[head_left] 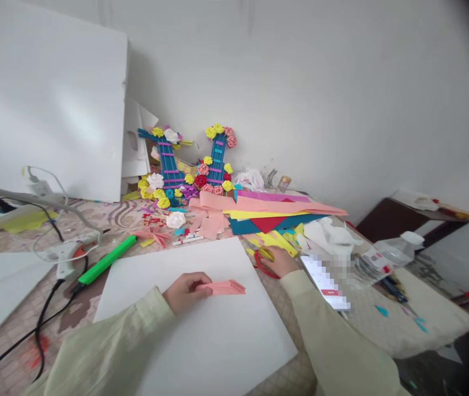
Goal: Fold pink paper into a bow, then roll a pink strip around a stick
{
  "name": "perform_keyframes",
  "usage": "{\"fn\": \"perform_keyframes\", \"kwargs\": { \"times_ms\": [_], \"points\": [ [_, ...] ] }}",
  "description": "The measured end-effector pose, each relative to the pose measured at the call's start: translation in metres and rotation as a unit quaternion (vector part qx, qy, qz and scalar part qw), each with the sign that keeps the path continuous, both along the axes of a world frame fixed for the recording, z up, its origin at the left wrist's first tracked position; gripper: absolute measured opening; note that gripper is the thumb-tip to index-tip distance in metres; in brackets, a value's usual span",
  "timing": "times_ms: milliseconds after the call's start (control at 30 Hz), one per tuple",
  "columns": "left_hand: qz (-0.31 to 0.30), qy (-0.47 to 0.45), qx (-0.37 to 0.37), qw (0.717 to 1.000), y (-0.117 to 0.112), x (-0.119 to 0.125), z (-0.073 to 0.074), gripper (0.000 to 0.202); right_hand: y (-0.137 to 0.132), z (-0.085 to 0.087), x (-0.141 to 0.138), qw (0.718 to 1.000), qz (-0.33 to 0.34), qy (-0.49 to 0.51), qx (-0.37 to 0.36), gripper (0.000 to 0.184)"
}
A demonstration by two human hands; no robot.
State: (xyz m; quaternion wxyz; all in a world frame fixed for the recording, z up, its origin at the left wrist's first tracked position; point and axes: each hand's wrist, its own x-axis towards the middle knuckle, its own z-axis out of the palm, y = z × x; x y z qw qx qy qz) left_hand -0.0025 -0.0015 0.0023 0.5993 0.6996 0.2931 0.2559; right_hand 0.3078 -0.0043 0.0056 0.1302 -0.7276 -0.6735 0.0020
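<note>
My left hand [188, 293] pinches one end of a folded stack of pink crepe paper [228, 287], just over a white board [201, 341]. The layers fan slightly at the free end, which points right. Beyond the board's right edge, my right hand [280, 263] is closed round the handles of red and yellow scissors [261, 266]; their blades are hard to make out. Yellow crepe paper [273, 241] lies just behind that hand, and a phone [325, 281] is to its right.
Flower-covered paper decorations [218, 159] stand against the wall. Long pink strips [267, 204] lie across the table's back. At left are a glue gun [69, 256], a bright green stick [108, 260] and cables. A clear bottle [386, 256] lies tilted at right.
</note>
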Motion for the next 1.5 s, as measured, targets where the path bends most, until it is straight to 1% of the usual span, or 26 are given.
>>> {"fn": "perform_keyframes", "kwargs": {
  "times_ms": [133, 267, 433, 567, 667, 800, 900, 967, 1033, 1100, 1167, 1233, 1300, 1367, 1500],
  "points": [
    [0.001, 0.002, 0.002, 1.0, 0.0, 0.0, 0.002, 0.039, 0.003, -0.001, 0.007, 1.0, 0.027, 0.011, -0.005, 0.059],
    [-0.005, 0.012, 0.005, 1.0, 0.0, -0.001, 0.003, 0.038, 0.008, 0.003, 0.012, 0.998, 0.055, 0.027, -0.008, 0.06],
    [-0.005, 0.025, 0.003, 1.0, 0.001, -0.001, 0.001, 0.037, 0.011, 0.019, 0.027, 0.998, 0.042, 0.044, 0.028, 0.061],
    [-0.011, 0.022, 0.0, 1.0, 0.002, -0.001, -0.002, 0.036, 0.016, 0.032, 0.044, 0.997, 0.03, 0.054, 0.054, 0.057],
    [-0.018, 0.02, -0.001, 1.0, 0.003, -0.001, -0.004, 0.036, 0.018, 0.029, 0.049, 0.997, 0.029, 0.051, 0.051, 0.055],
    [-0.011, 0.014, 0.003, 1.0, 0.003, -0.001, -0.004, 0.033, 0.015, 0.014, 0.044, 0.998, 0.031, 0.044, 0.028, 0.052],
    [0.002, 0.012, 0.002, 1.0, 0.002, -0.001, -0.004, 0.031, 0.02, 0.011, 0.03, 0.997, 0.058, 0.046, 0.032, 0.044],
    [0.001, 0.011, -0.002, 1.0, 0.002, -0.001, -0.004, 0.032, 0.031, 0.013, 0.012, 0.992, 0.107, 0.052, 0.043, 0.041],
    [-0.016, 0.006, -0.011, 1.0, 0.002, -0.002, -0.005, 0.035, 0.045, 0.017, -0.015, 0.981, 0.181, 0.059, 0.037, 0.037],
    [-0.046, 0.0, -0.023, 0.999, 0.002, -0.004, -0.004, 0.039, 0.06, 0.017, -0.049, 0.964, 0.259, 0.061, 0.02, 0.035],
    [-0.069, -0.006, -0.03, 0.997, 0.0, -0.006, -0.003, 0.041, 0.073, 0.013, -0.083, 0.945, 0.323, 0.053, 0.003, 0.036],
    [-0.08, -0.011, -0.031, 0.996, 0.0, -0.007, -0.003, 0.042, 0.085, 0.006, -0.111, 0.928, 0.369, 0.038, -0.016, 0.032],
    [-0.083, -0.014, -0.028, 0.996, 0.0, -0.007, -0.003, 0.041, 0.098, 0.0, -0.128, 0.923, 0.384, 0.021, -0.021, 0.03],
    [-0.084, -0.018, -0.024, 0.996, 0.002, -0.007, -0.005, 0.04, 0.11, -0.003, -0.136, 0.926, 0.378, 0.007, -0.012, 0.03],
    [-0.087, -0.019, -0.022, 0.996, 0.005, -0.007, -0.008, 0.036, 0.133, 0.0, -0.135, 0.949, 0.316, -0.015, 0.015, 0.033]
  ]
}}
